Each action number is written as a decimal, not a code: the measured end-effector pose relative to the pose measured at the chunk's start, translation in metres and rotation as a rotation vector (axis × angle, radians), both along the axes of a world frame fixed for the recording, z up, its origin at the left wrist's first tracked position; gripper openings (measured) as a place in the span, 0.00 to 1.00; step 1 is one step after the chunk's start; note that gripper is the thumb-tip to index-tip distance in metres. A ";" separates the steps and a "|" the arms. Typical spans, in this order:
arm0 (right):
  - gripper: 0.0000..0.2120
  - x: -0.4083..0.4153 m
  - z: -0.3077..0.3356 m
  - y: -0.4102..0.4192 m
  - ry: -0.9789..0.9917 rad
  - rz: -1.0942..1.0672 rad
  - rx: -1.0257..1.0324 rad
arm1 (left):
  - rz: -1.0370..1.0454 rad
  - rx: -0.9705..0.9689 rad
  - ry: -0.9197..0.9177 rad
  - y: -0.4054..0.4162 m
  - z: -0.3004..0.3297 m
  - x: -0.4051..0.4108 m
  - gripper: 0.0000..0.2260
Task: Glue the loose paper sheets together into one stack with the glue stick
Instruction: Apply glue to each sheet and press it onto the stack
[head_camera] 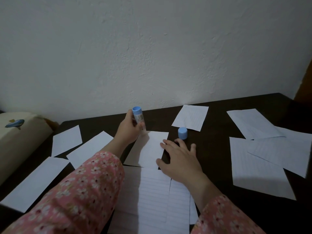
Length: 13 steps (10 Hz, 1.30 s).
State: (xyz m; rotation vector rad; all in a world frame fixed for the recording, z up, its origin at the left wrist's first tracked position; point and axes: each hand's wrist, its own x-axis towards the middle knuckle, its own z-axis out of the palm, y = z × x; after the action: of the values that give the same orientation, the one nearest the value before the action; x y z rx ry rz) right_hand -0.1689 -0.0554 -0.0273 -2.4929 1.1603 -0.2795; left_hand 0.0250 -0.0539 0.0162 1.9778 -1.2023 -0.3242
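My left hand [129,128] grips a blue and white glue stick [138,116], held tilted with its lower end at the far left corner of a small white sheet [152,149] in the middle of the dark table. My right hand [179,157] lies flat with spread fingers on that sheet's right edge and on the table beside it. The blue cap [182,133] stands on the table just beyond my right fingertips. A stack of lined sheets [155,200] lies under the small sheet, nearer to me.
Loose white sheets lie on the dark table [216,166]: three at the left [33,181], one at the back [190,117], several overlapping at the right [263,166]. A beige cushion with a fish picture [18,137] is at the far left. A white wall stands behind.
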 end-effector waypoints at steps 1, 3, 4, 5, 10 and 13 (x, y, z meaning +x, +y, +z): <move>0.29 0.000 0.000 0.000 0.001 0.001 -0.008 | 0.111 -0.243 0.165 0.012 0.006 -0.003 0.33; 0.29 0.000 -0.001 0.000 0.003 0.000 -0.013 | 0.222 -0.323 0.325 0.047 0.012 -0.006 0.15; 0.29 0.000 -0.001 0.000 0.001 -0.008 -0.014 | 0.213 -0.372 0.539 0.069 0.009 -0.013 0.16; 0.28 0.000 -0.001 0.001 0.005 -0.015 -0.020 | 0.129 -0.361 0.783 0.092 0.007 -0.018 0.33; 0.29 0.001 0.000 0.005 0.008 -0.061 -0.074 | 0.435 -0.118 0.086 0.102 -0.012 -0.008 0.18; 0.29 0.002 -0.001 0.004 0.005 -0.075 -0.093 | 0.416 -0.069 0.116 0.100 -0.019 -0.009 0.20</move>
State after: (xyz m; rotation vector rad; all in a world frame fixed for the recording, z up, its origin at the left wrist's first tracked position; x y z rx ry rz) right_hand -0.1671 -0.0510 -0.0284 -2.5342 1.2725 -0.3551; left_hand 0.0164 0.0460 -0.0031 2.0588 -0.6968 -0.1780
